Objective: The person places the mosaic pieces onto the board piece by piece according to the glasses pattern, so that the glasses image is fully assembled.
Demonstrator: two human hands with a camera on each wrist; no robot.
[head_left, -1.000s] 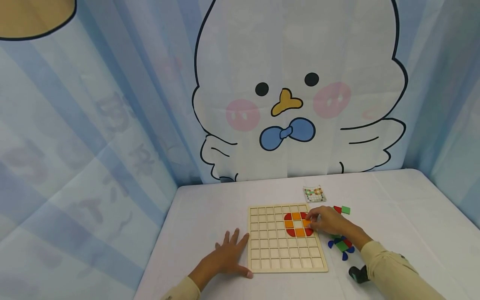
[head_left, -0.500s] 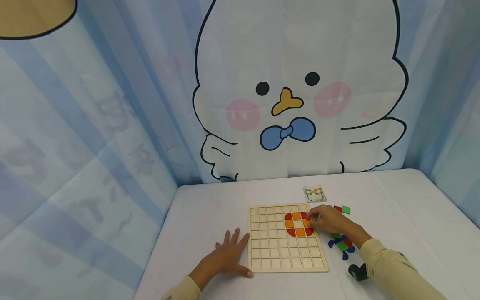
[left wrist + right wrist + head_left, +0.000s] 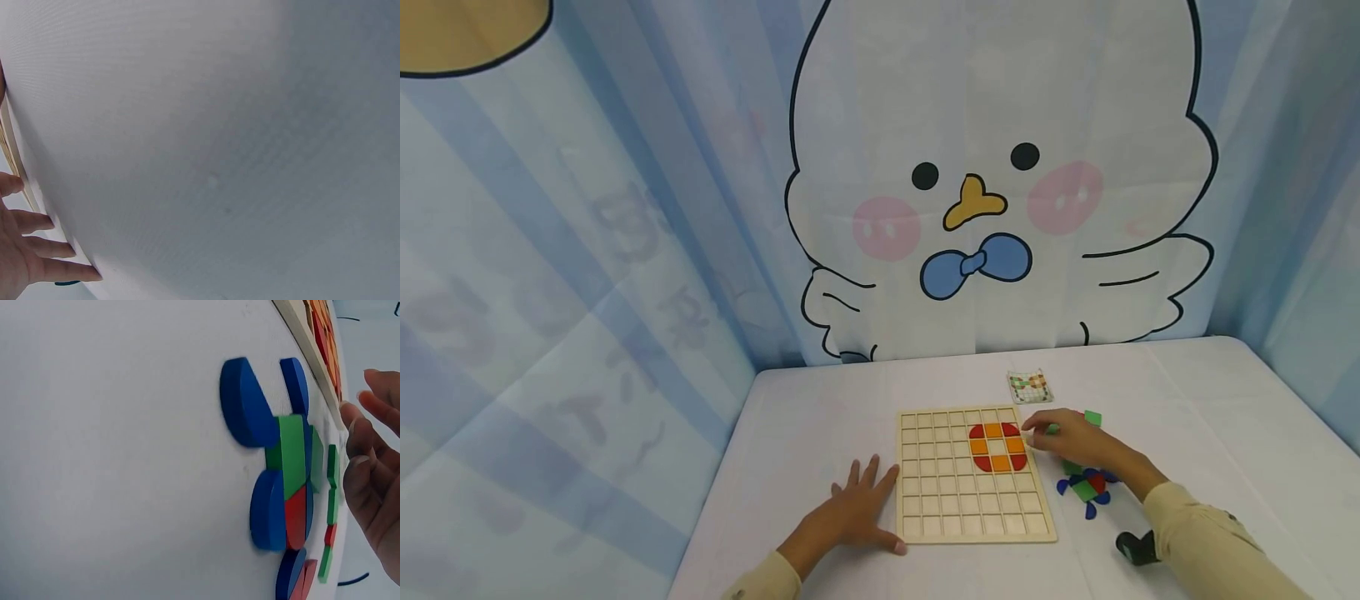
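My left hand lies with spread fingers on the table at the left edge of a wooden grid board. In the left wrist view, the fingers stretch out beside the board's edge. Red and orange tiles form a ring in the board's upper right cells. My right hand hovers at the board's right edge, fingers loosely bent. The right wrist view shows no piece between those fingers. Below that hand lies a loose pile of blue half-round, green and red pieces.
A small printed pattern card lies behind the board. Another green piece sits beyond the right hand. A dark object shows by the right sleeve. A curtain with a cartoon bird hangs behind the table.
My right hand has drawn back to the right, off the ring, uncovering its right-hand orange and red tiles. The left hand has stayed in place.
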